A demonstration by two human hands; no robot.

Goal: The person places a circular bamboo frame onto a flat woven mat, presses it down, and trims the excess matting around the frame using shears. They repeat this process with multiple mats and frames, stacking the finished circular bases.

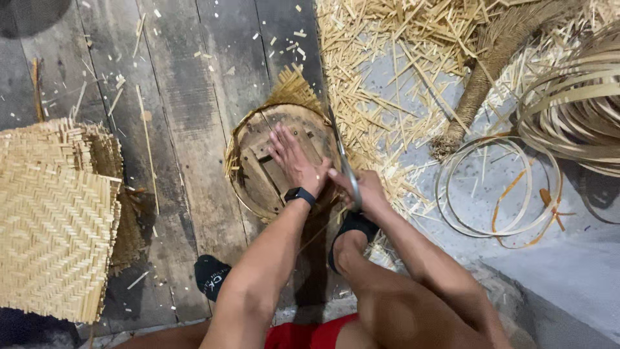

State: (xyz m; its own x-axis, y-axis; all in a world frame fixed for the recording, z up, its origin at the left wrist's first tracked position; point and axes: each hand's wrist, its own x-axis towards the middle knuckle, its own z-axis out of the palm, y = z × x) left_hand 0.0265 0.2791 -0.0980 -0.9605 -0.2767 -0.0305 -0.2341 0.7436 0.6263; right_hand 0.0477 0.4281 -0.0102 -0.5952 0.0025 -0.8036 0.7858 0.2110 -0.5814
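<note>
Woven bamboo mat [294, 87] is being pinned under a round wooden form [258, 174] on the plank floor [187, 97] by the flat, spread-fingered left hand [294, 161], while its protruding edge is being trimmed by a long blade [342, 155] clamped in the right hand [365, 190], likely needing rotation next.

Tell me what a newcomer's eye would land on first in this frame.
At the centre, the left hand presses flat on a round wooden disc laid over a woven bamboo mat, while the right hand has a grip on a long blade at the disc's right edge. A stack of woven mats sits at the left, and pale bamboo offcuts litter the floor at upper right, beside thin bamboo hoops.
</note>
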